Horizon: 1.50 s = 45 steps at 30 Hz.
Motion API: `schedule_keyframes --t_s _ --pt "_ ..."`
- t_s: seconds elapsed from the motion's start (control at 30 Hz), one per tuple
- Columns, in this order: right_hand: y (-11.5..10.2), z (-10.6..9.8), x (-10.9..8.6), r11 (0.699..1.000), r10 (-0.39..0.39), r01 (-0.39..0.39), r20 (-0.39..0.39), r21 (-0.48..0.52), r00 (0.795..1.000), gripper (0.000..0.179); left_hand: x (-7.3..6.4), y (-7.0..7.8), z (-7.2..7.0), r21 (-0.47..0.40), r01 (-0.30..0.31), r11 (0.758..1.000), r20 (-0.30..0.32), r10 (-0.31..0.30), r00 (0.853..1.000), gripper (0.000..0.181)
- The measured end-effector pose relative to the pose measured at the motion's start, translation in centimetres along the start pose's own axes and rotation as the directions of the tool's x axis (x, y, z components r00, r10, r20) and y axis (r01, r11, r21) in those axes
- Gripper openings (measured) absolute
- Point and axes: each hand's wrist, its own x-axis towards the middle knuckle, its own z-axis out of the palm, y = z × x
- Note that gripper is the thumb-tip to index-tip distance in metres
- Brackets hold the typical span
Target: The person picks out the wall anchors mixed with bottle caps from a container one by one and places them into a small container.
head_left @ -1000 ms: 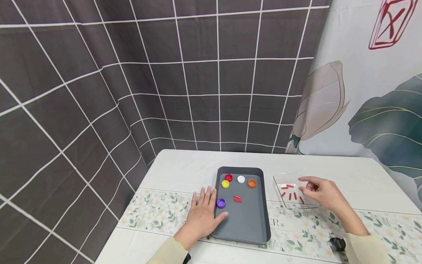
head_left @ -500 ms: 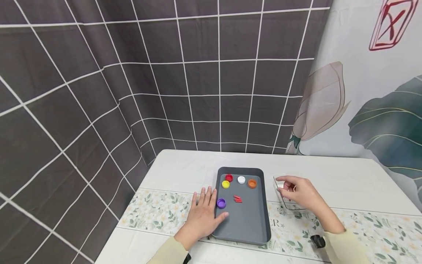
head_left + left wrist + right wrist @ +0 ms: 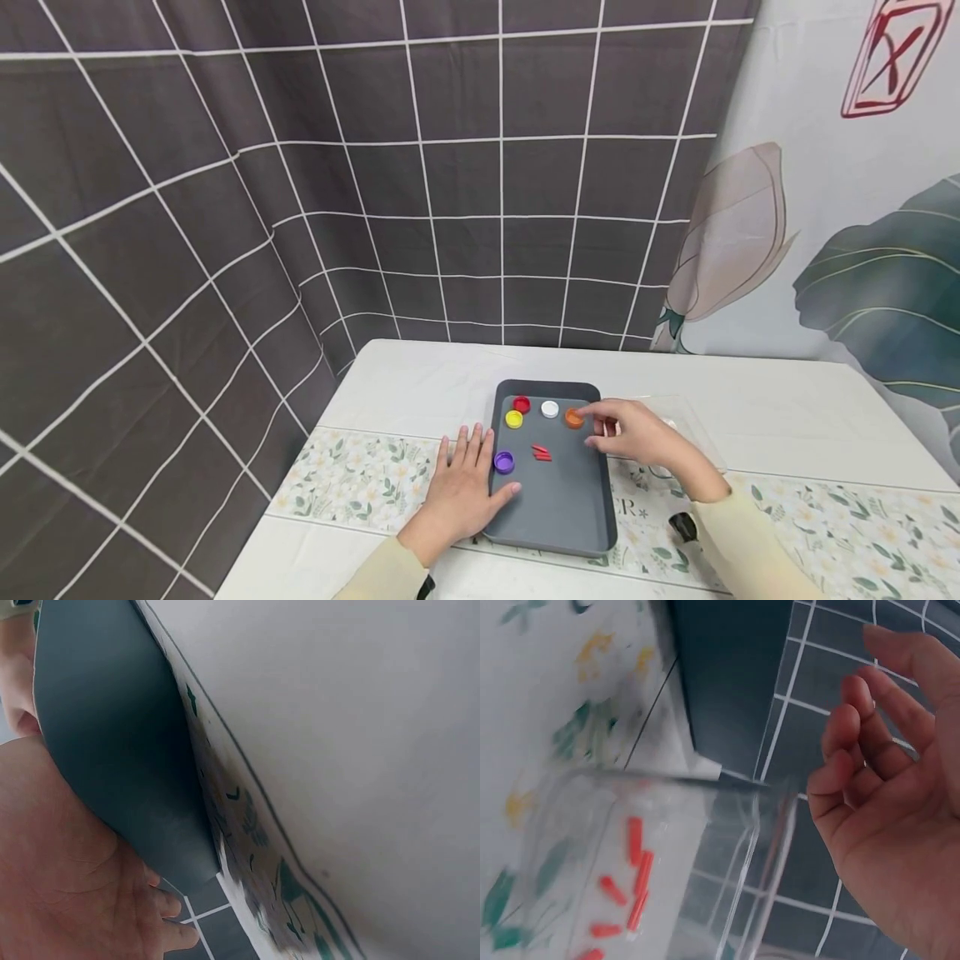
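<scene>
The left hand (image 3: 459,496) lies palm down with its fingers outstretched and thumb spread, at the left rim of a grey, rectangular, shallow tray (image 3: 555,510); it grasps nothing, and the left wrist view shows the palm beside the tray's wall. The right hand (image 3: 630,433) is over the tray's right rim, its index finger and thumb apart and the other fingers loosely bent, with nothing visible between them. Its index fingertip overlaps the edge of a round orange plastic cap (image 3: 573,418) in the head view; I cannot tell whether they touch.

A dark grey curtain with a white grid (image 3: 457,179) hangs at the left and behind the white table (image 3: 431,375), which has a floral band (image 3: 352,475) across it. Within the tray, from the left, sit a round purple plastic cap (image 3: 504,462) near the left wall, then a round yellow cap (image 3: 513,419) and a round red cap (image 3: 522,405) just beside each other. Next come a cluster of short, thin red sticks (image 3: 543,457) near the middle, a round white cap (image 3: 550,409), and the orange cap. Right of the tray stands a transparent, straight-sided box (image 3: 742,881), partly hidden by the right forearm; the right wrist view shows several small red pieces (image 3: 635,838) scattered in it. Farther right hangs a pale cloth with flower and leaf prints (image 3: 817,208).
</scene>
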Motion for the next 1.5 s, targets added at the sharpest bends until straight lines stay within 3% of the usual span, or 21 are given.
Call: schedule_keyframes --t_s 0.2,0.47,0.73,1.07,1.5 --pt "-0.3 0.7 2.0 1.000 -0.018 0.017 0.135 0.010 0.991 0.036 0.0 0.0 -0.2 -0.001 0.001 1.000 0.004 -0.001 1.000 0.090" --pt "-0.5 2.2 4.4 0.997 -0.080 0.072 0.264 0.040 0.961 0.034 0.1 -0.1 0.0 0.012 0.004 1.000 0.006 -0.004 1.000 0.090" --pt "-0.1 3.6 6.1 0.986 -0.118 0.153 0.359 -0.072 0.926 0.034 0.2 0.0 -0.3 0.011 0.003 1.000 0.012 -0.003 1.000 0.089" --pt "-0.2 4.8 7.3 0.976 -0.049 0.135 0.431 -0.172 0.901 0.040 0.1 0.1 -0.4 0.027 -0.007 1.000 0.009 0.006 1.000 0.089" --pt "-0.2 5.2 7.4 0.978 -0.066 0.141 0.421 -0.151 0.905 0.033 -0.2 0.2 -0.3 0.029 -0.011 1.000 0.004 0.011 1.000 0.089"
